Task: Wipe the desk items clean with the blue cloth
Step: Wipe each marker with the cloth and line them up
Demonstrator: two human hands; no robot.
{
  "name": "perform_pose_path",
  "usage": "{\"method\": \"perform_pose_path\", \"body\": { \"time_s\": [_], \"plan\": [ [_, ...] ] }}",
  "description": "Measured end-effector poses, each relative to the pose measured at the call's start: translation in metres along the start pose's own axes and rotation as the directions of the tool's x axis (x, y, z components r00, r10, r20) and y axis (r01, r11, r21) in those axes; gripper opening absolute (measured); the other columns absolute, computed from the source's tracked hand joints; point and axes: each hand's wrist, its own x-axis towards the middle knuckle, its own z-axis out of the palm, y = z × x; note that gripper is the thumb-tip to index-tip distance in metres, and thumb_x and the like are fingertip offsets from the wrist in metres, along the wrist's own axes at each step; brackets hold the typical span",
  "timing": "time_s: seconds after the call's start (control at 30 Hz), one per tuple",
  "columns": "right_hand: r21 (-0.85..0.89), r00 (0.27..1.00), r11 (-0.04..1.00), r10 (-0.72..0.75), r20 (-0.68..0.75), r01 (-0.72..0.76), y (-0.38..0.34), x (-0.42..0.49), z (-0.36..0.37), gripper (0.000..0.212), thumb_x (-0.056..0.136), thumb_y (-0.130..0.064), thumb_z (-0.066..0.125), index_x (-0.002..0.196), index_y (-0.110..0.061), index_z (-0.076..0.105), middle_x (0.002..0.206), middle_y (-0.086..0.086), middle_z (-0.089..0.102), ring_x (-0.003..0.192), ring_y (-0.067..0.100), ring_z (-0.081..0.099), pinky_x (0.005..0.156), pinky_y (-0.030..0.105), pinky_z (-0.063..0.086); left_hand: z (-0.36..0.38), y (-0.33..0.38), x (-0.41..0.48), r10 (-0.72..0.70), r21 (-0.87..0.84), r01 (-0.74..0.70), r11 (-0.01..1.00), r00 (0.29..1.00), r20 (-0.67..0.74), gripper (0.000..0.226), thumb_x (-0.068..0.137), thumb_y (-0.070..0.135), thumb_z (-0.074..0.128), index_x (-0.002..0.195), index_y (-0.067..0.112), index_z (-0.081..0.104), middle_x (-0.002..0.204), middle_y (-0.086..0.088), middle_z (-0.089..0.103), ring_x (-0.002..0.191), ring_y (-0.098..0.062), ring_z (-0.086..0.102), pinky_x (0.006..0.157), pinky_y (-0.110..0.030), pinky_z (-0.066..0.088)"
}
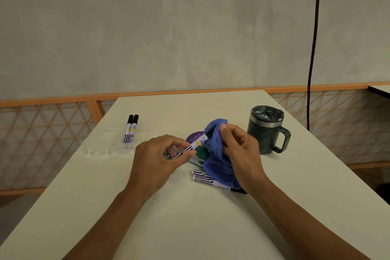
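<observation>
My left hand (157, 155) pinches the lower end of a white marker (195, 144) with black stripes, held slanted above the table. My right hand (238, 152) grips the blue cloth (215, 148), which is wrapped over the marker's upper end and hangs down to the table. Two more striped markers (203, 178) lie on the table under the cloth's lower edge, partly covered. Another pair of markers (130, 130) with black caps lies side by side at the left.
A dark green mug (267, 131) with a lid and handle stands to the right of my hands. A purple round sticker (195, 136) and a small green round object (202, 153) lie beneath the held marker. A clear plastic tray (101, 151) sits at left. The white table (190, 217) ends close on both sides.
</observation>
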Motion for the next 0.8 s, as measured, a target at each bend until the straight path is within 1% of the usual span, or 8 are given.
{"method": "perform_pose_path", "body": {
  "time_s": [0.07, 0.17, 0.3, 0.4, 0.47, 0.53, 0.7, 0.8],
  "plan": [
    [-0.028, 1.000, 0.999, -0.022, 0.018, 0.023, 0.0001, 0.0000, 0.0011, 0.017, 0.102, -0.033, 0.070, 0.110, -0.022, 0.079, 0.105, -0.004, 0.080, 0.103, 0.018, 0.076, 0.097, 0.043, 0.063, -0.0003, -0.0016, 0.0000, 0.028, 0.022, -0.028, 0.999, 1.000, -0.005, 0.020, 0.079, 0.040, 0.093, 0.093, 0.029, 0.082, 0.082, 0.023, 0.072, 0.069, -0.013, 0.066, 0.063, -0.029, 0.056],
    [0.016, 1.000, 1.000, -0.006, 0.003, 0.006, -0.0005, 0.0003, 0.0004, 0.013, 0.096, -0.026, 0.079, 0.104, -0.015, 0.081, 0.099, 0.004, 0.081, 0.099, 0.025, 0.078, 0.096, 0.047, 0.063, 0.0017, -0.0017, -0.0009, 0.072, 0.045, -0.072, 0.996, 0.997, -0.007, 0.022, 0.080, 0.040, 0.093, 0.094, 0.026, 0.083, 0.084, 0.020, 0.074, 0.068, -0.012, 0.064, 0.061, -0.033, 0.057],
    [-0.007, 0.997, 1.000, -0.015, -0.073, 0.014, -0.0012, 0.0030, -0.0029, 0.019, 0.103, -0.027, 0.070, 0.096, -0.013, 0.082, 0.089, 0.005, 0.079, 0.084, 0.019, 0.077, 0.082, 0.033, 0.063, 0.0045, 0.0002, -0.0002, 0.072, 0.016, -0.072, 0.997, 0.997, -0.018, 0.021, 0.080, 0.038, 0.093, 0.094, 0.026, 0.082, 0.087, 0.018, 0.075, 0.069, -0.012, 0.065, 0.061, -0.036, 0.057],
    [-0.029, 0.994, 1.000, -0.007, -0.105, 0.004, 0.0011, 0.0055, -0.0029, 0.032, 0.106, -0.037, 0.064, 0.092, -0.012, 0.078, 0.087, 0.022, 0.069, 0.075, 0.026, 0.067, 0.077, 0.045, 0.060, 0.0051, 0.0009, -0.0004, 0.082, 0.016, -0.082, 0.996, 0.996, -0.015, 0.021, 0.080, 0.038, 0.093, 0.094, 0.027, 0.082, 0.088, 0.019, 0.075, 0.070, -0.013, 0.065, 0.061, -0.035, 0.057],
    [-0.030, 0.998, 1.000, -0.002, -0.066, 0.000, 0.0013, 0.0052, -0.0009, 0.031, 0.105, -0.044, 0.063, 0.097, -0.019, 0.079, 0.093, 0.014, 0.074, 0.086, 0.027, 0.073, 0.088, 0.052, 0.062, 0.0044, 0.0010, -0.0013, 0.078, 0.029, -0.078, 0.997, 0.997, -0.024, 0.021, 0.079, 0.039, 0.094, 0.093, 0.027, 0.082, 0.086, 0.020, 0.074, 0.069, -0.012, 0.065, 0.061, -0.034, 0.056],
    [-0.016, 1.000, 1.000, -0.001, -0.014, 0.000, 0.0002, 0.0025, 0.0021, 0.027, 0.104, -0.046, 0.063, 0.106, -0.026, 0.080, 0.102, 0.000, 0.080, 0.100, 0.022, 0.076, 0.096, 0.052, 0.061, 0.0035, -0.0004, -0.0009, 0.076, 0.051, -0.074, 0.996, 0.996, -0.040, 0.021, 0.079, 0.038, 0.094, 0.092, 0.027, 0.082, 0.083, 0.022, 0.072, 0.067, -0.011, 0.064, 0.061, -0.034, 0.055],
    [0.043, 0.999, 0.998, -0.043, 0.028, 0.042, -0.0025, -0.0016, 0.0037, 0.016, 0.101, -0.034, 0.071, 0.110, -0.025, 0.081, 0.110, -0.002, 0.080, 0.108, 0.019, 0.076, 0.104, 0.051, 0.058, 0.0040, -0.0011, -0.0005, 0.101, 0.085, -0.097, 0.992, 0.994, -0.049, 0.022, 0.079, 0.040, 0.094, 0.093, 0.027, 0.082, 0.082, 0.022, 0.071, 0.066, -0.011, 0.063, 0.060, -0.035, 0.055],
    [0.035, 0.999, 0.999, -0.033, 0.020, 0.033, -0.0031, -0.0007, 0.0007, 0.019, 0.105, -0.035, 0.065, 0.111, -0.026, 0.081, 0.109, -0.002, 0.080, 0.108, 0.022, 0.075, 0.104, 0.052, 0.058, 0.0044, -0.0035, -0.0002, 0.123, 0.103, -0.116, 0.988, 0.990, -0.063, 0.021, 0.080, 0.038, 0.095, 0.093, 0.027, 0.082, 0.082, 0.021, 0.070, 0.065, -0.013, 0.063, 0.059, -0.038, 0.055]
  ]
}}
